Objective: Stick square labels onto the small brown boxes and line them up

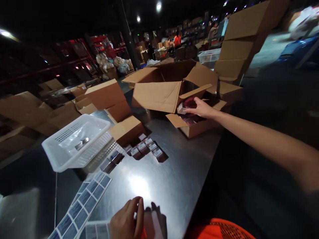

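My right hand (202,109) grips a small box (181,108) with a pale end and a dark reddish side. It is held over an open cardboard carton (199,127), where more small packs partly show. Close to the table's near edge, my left hand (127,219) is closed, thumb against fingers. A bit of white shows between them, too little to name. Several small boxes (146,146) with pale labelled tops stand in a cluster mid-table. Sheets of grey-blue labels (83,202) lie left of my left hand.
A white plastic basket (53,156) holding clear wrap stands at the left. Cardboard boxes (106,96) and a large open carton (157,94) sit behind. Stacked cartons (239,49) rise at the right. An orange basket (224,227) is below the table's right edge. People work far back.
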### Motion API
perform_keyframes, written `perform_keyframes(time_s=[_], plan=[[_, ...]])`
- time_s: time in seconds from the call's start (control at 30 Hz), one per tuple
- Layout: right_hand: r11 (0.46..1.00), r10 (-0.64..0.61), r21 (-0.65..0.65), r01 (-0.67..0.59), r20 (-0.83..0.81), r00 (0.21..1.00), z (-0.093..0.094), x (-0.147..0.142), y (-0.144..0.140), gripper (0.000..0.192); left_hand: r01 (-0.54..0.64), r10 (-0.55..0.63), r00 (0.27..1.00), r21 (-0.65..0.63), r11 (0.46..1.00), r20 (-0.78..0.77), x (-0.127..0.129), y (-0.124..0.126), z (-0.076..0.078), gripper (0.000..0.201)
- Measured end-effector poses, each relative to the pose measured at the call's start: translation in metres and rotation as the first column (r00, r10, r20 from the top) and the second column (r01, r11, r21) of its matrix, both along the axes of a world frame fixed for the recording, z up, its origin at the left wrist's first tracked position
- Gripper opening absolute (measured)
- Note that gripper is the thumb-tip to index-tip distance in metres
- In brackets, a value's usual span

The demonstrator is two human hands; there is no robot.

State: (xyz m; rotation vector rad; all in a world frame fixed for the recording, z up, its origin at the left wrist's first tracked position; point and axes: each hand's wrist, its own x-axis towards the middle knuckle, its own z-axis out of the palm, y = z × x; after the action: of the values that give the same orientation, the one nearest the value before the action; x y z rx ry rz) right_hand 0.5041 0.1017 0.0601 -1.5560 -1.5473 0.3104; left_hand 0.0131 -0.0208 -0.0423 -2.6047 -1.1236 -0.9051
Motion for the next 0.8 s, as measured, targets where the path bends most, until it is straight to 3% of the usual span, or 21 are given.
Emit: perform_keyframes(time_s=[0.13,0.3,0.5,0.63,0.8], plan=[[0.996,0.051,0.057,-0.061,0.173,0.984,0.000,0.004,-0.004,0.038,0.034,-0.031,0.999,0.085,0.996,-0.040,0.000,0.000,0.004,0.026],[0.988,0.131,0.038,-0.149,0.309,0.942,-0.004,0.005,-0.004,0.031,0.129,-0.105,0.979,0.133,0.983,-0.175,-0.004,0.005,0.014,0.025],[0.997,0.074,-0.051,-0.060,0.357,0.931,0.005,0.013,0.008,0.044,0.161,-0.140,0.974,0.111,0.981,-0.178,-0.005,0.008,0.018,0.022],[0.994,0.053,-0.105,-0.015,0.371,0.927,0.012,0.011,0.011,0.037,0.167,-0.139,0.968,0.123,0.978,-0.210,-0.005,0.008,0.018,0.021],[0.994,-0.019,-0.090,0.061,0.408,0.913,0.005,-0.002,0.008,0.033,0.162,-0.131,0.967,0.134,0.978,-0.217,-0.005,0.008,0.016,0.019]])
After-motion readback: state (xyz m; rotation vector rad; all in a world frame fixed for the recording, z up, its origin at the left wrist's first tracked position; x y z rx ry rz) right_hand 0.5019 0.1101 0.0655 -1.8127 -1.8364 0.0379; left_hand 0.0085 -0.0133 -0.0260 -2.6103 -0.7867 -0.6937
